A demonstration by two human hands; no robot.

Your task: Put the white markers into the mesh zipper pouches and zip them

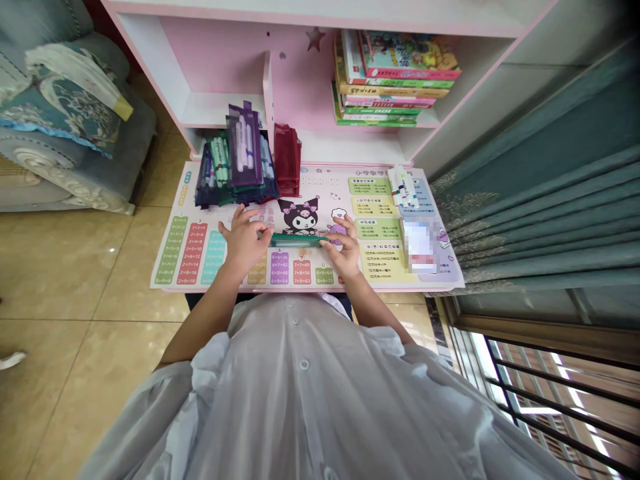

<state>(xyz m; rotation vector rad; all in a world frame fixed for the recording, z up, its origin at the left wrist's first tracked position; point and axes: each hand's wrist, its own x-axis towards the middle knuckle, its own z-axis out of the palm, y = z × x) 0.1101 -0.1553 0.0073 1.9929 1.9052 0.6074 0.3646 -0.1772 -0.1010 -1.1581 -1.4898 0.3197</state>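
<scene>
Green pen pouch is held low over the multiplication desk mat — it seems light and a little slippery, so its narrow ends look like the best place to take hold. The left hand and the right hand pinch these two ends in a narrow grip. Further on the mat are a pile of pouches with markers inside, red pouches and loose white markers — below a pink shelf with books.
</scene>
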